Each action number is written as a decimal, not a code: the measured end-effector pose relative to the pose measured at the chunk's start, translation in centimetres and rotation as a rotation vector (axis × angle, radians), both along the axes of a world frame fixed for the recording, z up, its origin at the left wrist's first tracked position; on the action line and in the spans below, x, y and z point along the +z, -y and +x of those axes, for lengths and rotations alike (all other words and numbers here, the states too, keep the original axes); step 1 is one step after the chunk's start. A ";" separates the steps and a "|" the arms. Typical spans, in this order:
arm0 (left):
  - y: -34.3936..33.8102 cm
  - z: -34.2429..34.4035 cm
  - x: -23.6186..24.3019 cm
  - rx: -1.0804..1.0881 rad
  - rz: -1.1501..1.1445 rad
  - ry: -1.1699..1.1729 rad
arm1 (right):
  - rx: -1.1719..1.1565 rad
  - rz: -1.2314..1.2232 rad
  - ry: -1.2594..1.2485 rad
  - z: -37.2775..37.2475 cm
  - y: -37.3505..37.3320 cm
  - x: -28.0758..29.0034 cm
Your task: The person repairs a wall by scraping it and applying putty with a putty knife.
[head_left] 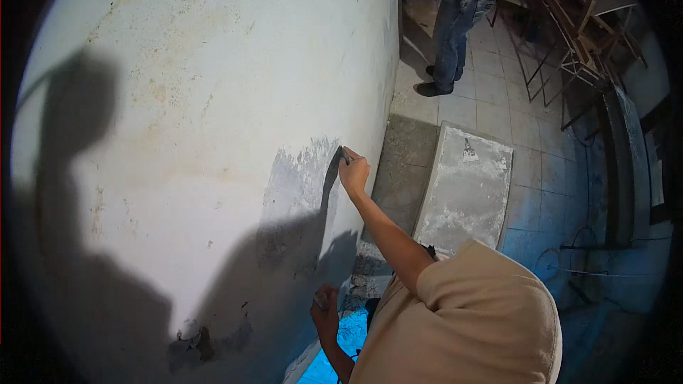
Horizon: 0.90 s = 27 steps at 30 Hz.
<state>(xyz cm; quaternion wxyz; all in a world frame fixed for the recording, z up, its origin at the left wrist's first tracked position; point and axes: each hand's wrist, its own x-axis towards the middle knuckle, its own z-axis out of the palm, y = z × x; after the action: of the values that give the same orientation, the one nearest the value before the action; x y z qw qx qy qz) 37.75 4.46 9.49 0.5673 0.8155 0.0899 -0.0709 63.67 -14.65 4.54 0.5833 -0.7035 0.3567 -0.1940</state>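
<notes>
With fingers closed, my right hand [353, 173] holds a small scraper-like tool [346, 159] against the pale wall [178, 121]. Most of the tool is hidden by the fingers, so its exact kind cannot be told. Directly left of this hand is a rough grey patch [292, 181] with a streaky upper edge, where the white surface gives way. Lower down, in shadow close to the wall, my left hand [326, 316] is closed around a small light-coloured object [321, 301] that I cannot make out. My beige sleeve [484, 306] covers the right upper arm.
A grey, white-smeared slab [466, 188] lies on the tiled floor [491, 110] right of the wall. Beyond it stands another person in jeans [453, 35]. Wooden boards and metal frames [583, 46] are stacked at the far right. Dark damage [203, 341] marks the wall low down.
</notes>
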 end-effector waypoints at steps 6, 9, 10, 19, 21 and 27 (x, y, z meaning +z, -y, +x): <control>0.2 2.1 0.1 -0.005 -0.006 -0.096 | -0.001 -0.291 0.172 -0.1 -0.3 -1.3; 0.2 3.2 -0.5 -0.002 -0.134 -0.057 | 0.033 -0.312 0.158 0.5 0.0 -2.3; 0.2 3.6 -0.7 0.003 -0.119 -0.065 | 0.084 -0.285 0.092 1.0 0.4 -2.6; 1.4 5.3 -0.8 -0.115 0.086 -0.004 | -0.021 -0.259 0.108 2.2 1.7 -3.6; 1.6 5.2 -0.9 -0.077 -0.029 -0.075 | -0.005 -0.185 0.223 0.7 0.4 -3.4; 1.4 5.2 -1.8 -0.070 -0.032 -0.120 | 0.024 -0.238 0.251 0.1 0.3 -2.2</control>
<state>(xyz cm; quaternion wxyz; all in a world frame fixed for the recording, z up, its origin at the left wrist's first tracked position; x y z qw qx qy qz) 43.00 3.08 7.68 0.5710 0.8033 0.0941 -0.1409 63.78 -14.91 2.37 0.5380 -0.7421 0.2472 -0.3141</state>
